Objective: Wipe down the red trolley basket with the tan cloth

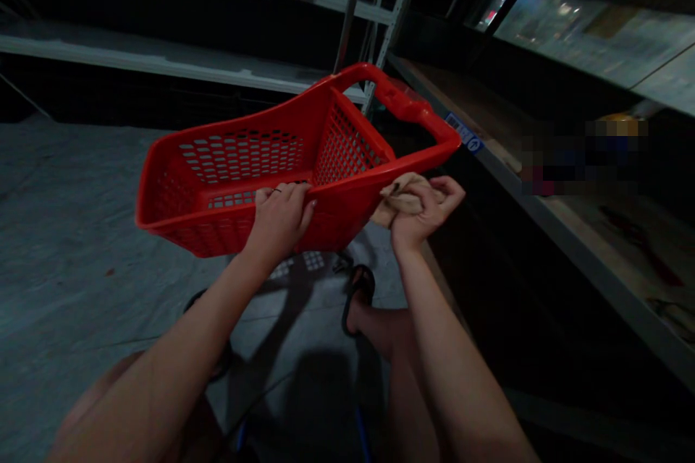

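A red plastic shopping cart (347, 192) with perforated walls stands in front of me, its handle end toward the right. My left hand (283, 213) is closed over the cart's near rim, fingers hooked to the inside. In my right hand (426, 213) is a crumpled beige cloth (406, 194), pressed to the outside of the cart near the base of the handle. The right thumb is mostly hidden. A slanted perforated panel (352, 141) divides the basket close to the handle.
White metal shelving (163, 58) runs behind the cart. A long counter (521, 181) with a blue label (464, 132) borders the right side, with tools lying on it. My sandalled foot (359, 296) rests on the grey floor (70, 246) beneath the cart.
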`<control>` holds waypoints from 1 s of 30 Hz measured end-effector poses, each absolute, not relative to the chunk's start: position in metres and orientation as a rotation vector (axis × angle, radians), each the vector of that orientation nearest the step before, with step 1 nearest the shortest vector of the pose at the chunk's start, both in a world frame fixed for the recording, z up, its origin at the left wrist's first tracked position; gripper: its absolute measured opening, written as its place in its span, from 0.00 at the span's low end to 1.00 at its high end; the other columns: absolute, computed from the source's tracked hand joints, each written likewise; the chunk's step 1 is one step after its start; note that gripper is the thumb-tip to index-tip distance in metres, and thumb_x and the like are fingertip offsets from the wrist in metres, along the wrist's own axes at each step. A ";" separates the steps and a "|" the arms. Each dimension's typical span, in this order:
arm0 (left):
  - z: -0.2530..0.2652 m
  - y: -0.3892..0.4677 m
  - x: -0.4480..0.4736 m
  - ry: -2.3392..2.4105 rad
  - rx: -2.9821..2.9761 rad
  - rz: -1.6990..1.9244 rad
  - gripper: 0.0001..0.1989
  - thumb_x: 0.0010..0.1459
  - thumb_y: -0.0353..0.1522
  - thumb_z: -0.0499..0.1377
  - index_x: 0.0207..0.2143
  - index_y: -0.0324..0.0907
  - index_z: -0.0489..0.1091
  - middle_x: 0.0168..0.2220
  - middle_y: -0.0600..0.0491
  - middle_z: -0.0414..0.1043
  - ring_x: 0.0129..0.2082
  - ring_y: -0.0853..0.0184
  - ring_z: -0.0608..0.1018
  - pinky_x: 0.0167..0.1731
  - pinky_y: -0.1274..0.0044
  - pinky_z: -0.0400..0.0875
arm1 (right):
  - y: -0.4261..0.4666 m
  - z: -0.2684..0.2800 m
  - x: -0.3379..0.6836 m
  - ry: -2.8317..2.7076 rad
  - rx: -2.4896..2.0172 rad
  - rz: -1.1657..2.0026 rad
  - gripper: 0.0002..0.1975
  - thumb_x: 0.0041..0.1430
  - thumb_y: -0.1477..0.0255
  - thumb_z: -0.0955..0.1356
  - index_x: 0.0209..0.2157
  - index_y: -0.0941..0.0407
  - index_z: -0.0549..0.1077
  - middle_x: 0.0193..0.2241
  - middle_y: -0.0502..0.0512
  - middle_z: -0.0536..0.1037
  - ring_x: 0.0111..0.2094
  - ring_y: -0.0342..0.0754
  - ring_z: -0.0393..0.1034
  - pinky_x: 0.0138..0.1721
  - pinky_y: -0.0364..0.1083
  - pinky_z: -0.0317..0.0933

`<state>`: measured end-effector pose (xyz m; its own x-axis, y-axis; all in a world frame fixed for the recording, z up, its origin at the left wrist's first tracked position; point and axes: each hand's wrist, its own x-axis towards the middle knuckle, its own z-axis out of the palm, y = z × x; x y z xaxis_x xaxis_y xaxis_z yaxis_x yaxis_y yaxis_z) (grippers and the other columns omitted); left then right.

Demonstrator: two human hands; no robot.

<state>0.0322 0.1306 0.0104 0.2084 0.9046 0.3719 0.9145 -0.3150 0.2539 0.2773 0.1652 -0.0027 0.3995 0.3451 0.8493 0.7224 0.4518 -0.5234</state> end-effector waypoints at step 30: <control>0.014 0.122 0.029 -1.704 -2.506 -0.711 0.23 0.68 0.32 0.49 0.64 0.38 0.62 0.59 0.39 0.71 0.59 0.52 0.71 0.54 0.62 0.62 | 0.164 -0.045 0.250 -1.076 -1.409 -0.101 0.24 0.50 0.76 0.66 0.50 0.54 0.62 0.51 0.63 0.62 0.57 0.57 0.62 0.62 0.59 0.58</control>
<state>0.0288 0.1215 0.0140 0.2963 0.8747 0.3834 0.8877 -0.4004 0.2273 0.2496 0.1644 -0.0452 0.5540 0.5228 0.6479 0.6346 0.2384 -0.7351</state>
